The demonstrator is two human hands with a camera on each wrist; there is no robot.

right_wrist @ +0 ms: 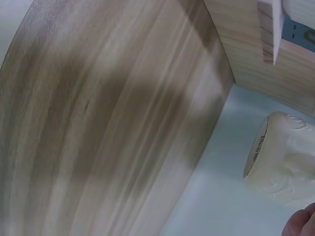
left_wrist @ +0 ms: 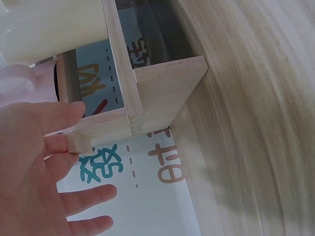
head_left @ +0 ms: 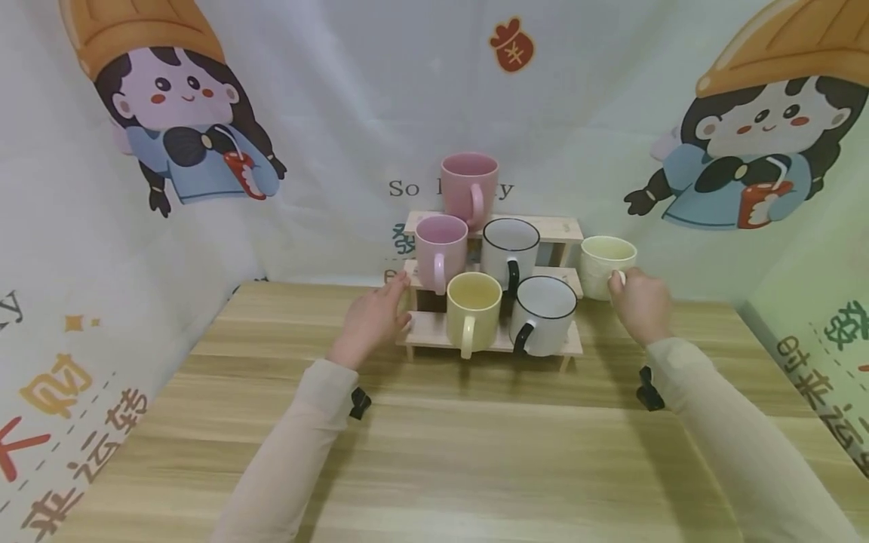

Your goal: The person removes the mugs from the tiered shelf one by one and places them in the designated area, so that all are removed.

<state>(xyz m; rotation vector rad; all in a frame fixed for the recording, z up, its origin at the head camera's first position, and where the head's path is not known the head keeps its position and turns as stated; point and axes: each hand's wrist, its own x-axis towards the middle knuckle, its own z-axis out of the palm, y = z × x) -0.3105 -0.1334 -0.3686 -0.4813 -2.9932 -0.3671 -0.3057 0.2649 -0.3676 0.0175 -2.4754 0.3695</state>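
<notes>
My right hand (head_left: 641, 305) grips the handle of a pale cream-yellow mug (head_left: 600, 260), held upright just right of a three-step wooden rack (head_left: 424, 324). In the right wrist view that embossed mug (right_wrist: 283, 157) shows its base clear of the table, and only fingertips (right_wrist: 298, 223) appear. At the rack's left end, my left hand (head_left: 370, 320) pinches a board end of the middle step between thumb and fingers; its other fingers (left_wrist: 91, 199) extend straight. The rack carries a tall pink mug (head_left: 462, 181) on top, a smaller pink mug (head_left: 434, 245) and black-rimmed white mug (head_left: 505, 249) in the middle.
On the lowest step stand a yellow mug (head_left: 475, 302) and another black-rimmed white mug (head_left: 543, 309), handles facing the front. The wood-grain table (head_left: 475, 452) meets a printed cloth backdrop (head_left: 339, 151) close behind the rack. Cloth also rises at both sides.
</notes>
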